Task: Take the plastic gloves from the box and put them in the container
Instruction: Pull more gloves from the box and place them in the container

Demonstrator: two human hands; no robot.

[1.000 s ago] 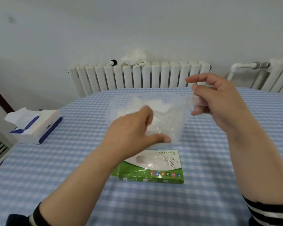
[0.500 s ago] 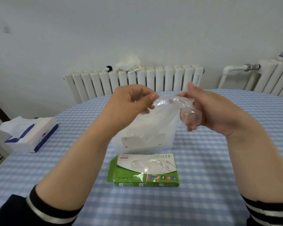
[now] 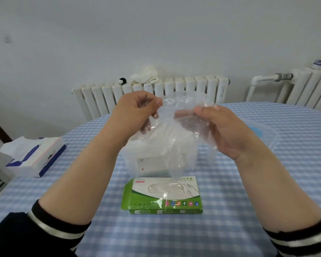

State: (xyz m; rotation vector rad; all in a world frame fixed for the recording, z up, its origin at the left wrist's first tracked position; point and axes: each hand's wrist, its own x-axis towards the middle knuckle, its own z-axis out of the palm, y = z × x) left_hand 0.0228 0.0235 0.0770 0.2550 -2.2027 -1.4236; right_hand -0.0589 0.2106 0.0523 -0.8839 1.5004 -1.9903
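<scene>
Head view: left hand [image 3: 135, 112] and right hand [image 3: 222, 130], raised above a clear plastic container [image 3: 156, 160], pinch a transparent plastic glove [image 3: 174, 134] stretched between them, its lower end hanging before the container; a green glove box [image 3: 161, 195] lies flat just in front of the container on the blue checked tablecloth [image 3: 230, 210]; a tissue pack [image 3: 35, 156] sits at far left; a white radiator [image 3: 193, 89] bearing a crumpled white cloth [image 3: 145, 75] stands behind.
</scene>
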